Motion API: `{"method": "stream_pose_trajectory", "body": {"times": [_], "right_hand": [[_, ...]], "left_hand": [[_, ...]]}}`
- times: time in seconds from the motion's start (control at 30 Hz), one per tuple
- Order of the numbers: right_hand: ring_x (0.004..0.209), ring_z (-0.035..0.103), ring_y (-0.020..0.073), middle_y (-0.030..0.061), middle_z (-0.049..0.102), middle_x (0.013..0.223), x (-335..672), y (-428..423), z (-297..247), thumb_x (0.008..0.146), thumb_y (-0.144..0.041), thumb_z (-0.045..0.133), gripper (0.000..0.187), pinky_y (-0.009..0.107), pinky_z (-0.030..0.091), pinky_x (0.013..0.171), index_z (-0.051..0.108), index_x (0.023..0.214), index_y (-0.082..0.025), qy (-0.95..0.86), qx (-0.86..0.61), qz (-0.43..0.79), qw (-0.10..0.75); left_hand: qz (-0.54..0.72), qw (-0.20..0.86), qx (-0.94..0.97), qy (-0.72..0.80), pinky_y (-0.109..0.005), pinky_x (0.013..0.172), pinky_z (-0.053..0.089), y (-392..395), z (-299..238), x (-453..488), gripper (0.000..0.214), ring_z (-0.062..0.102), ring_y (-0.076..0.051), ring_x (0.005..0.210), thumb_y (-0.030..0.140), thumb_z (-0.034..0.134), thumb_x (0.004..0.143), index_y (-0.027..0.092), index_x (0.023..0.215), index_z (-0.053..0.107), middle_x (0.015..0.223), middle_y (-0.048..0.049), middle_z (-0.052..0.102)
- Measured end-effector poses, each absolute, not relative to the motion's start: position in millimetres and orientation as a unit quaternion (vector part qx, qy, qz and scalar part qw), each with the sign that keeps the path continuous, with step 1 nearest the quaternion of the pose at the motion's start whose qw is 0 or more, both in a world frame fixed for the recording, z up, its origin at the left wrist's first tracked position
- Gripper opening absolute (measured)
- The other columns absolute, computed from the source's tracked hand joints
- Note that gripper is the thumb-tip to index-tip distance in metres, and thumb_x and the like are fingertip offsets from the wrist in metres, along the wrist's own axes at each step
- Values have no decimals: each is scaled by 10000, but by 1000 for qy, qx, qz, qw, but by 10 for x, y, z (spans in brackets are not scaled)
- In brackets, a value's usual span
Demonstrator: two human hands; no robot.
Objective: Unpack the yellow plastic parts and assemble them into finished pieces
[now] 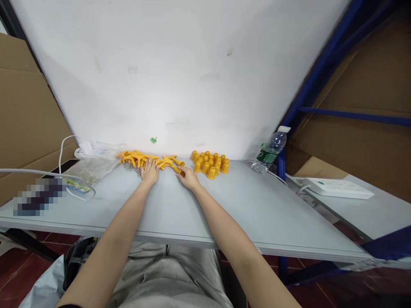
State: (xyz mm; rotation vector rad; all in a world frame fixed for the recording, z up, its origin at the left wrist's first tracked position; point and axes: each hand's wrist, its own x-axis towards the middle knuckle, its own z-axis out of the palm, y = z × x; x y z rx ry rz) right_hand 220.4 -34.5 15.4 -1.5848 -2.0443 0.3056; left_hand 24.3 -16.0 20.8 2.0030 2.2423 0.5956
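Note:
A pile of yellow branched plastic pieces (136, 157) lies along the foot of the white wall panel, with silver ball chains (128, 167) beside and under it. My left hand (150, 172) rests palm down at the pile's right part, its fingers stretched out and spread over the pieces. Thumb and fingers of my right hand (190, 179) close around the hollow end of a yellow piece (176, 169); the fingertips partly hide it. Further right, several small yellow cups (211, 172) stand upside down in a close group.
A clear plastic bottle (271, 149) leans at the right by a blue metal post (281, 167). Beyond it lies a white power strip (337, 188). Clear plastic bags (96, 164), a white cable (61, 154) and a blurred-out dark object (40, 196) occupy the grey table's (257, 214) left side.

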Motion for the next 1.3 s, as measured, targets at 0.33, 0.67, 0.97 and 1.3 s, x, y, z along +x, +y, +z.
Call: {"method": "stream_pose_trajectory", "body": {"times": [0.33,0.67,0.97,1.3], "right_hand": [[1125,623,259,132,667,1237,2248,-275,99,934,-320,549,465,355,449,973,573,1372,-163,-747,-580,77,314],[1034,647,277,164,686,1133,2276,-165,-5,931,-376,532,460,377,500,915,607,1306,-120,-738,-551,70,383],[1199,574,297,184,617,1277,2309,-52,-110,916,-287,512,460,456,455,1058,583,1332,-107,-735,-484,73,470],[1223,554,220,123,588,1281,2238,-134,23,927,-179,412,380,416,460,1064,583,1266,-210,-768,-373,10,520]], "left_hand": [[185,-57,732,654,-519,1151,309,-52,284,112,550,317,-254,1465,94,299,918,250,1396,523,1605,-99,315],[123,28,776,618,-511,1221,195,65,310,33,474,254,-258,1498,195,426,871,225,1314,589,1622,-68,279],[172,42,753,634,-571,1220,127,103,334,205,676,138,-280,1526,153,467,830,174,1498,365,1640,-121,191],[340,-18,744,574,-426,1095,416,-185,598,341,615,499,-269,1333,143,454,866,215,1475,409,1509,-126,447]]}}
